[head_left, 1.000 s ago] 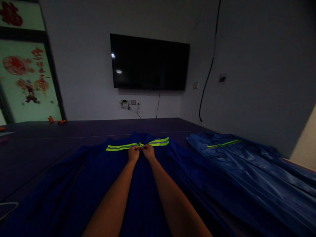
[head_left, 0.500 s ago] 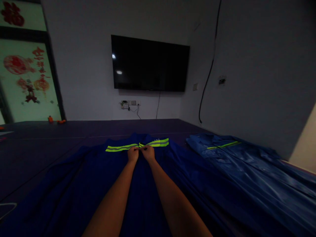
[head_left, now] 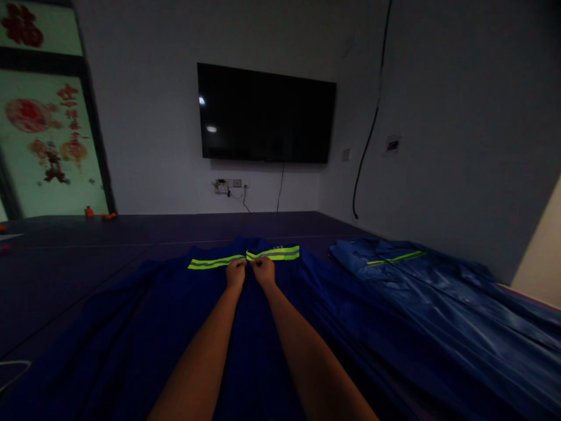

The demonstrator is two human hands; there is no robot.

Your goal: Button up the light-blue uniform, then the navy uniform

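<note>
A dark blue work jacket (head_left: 175, 316) lies spread out in front of me, with a yellow-green and grey reflective stripe (head_left: 280, 254) across its chest. My left hand (head_left: 236, 271) is closed, fingers pinched on the jacket's front opening just under the stripe. Close beside it, my right hand (head_left: 263, 270) also pinches the front edge, a small gap between the two hands. Whether a button or zip sits in the fingers is too dark and small to make out.
To the right lies a second, lighter blue garment (head_left: 421, 286) with a yellow-green stripe. A television (head_left: 267, 114) hangs on the far wall above sockets and cables. Small orange objects (head_left: 89, 211) stand by the decorated door (head_left: 52, 134). A black cable (head_left: 370, 131) hangs at the right.
My hands have drawn very slightly apart at the jacket's front opening. The garments lie as before.
</note>
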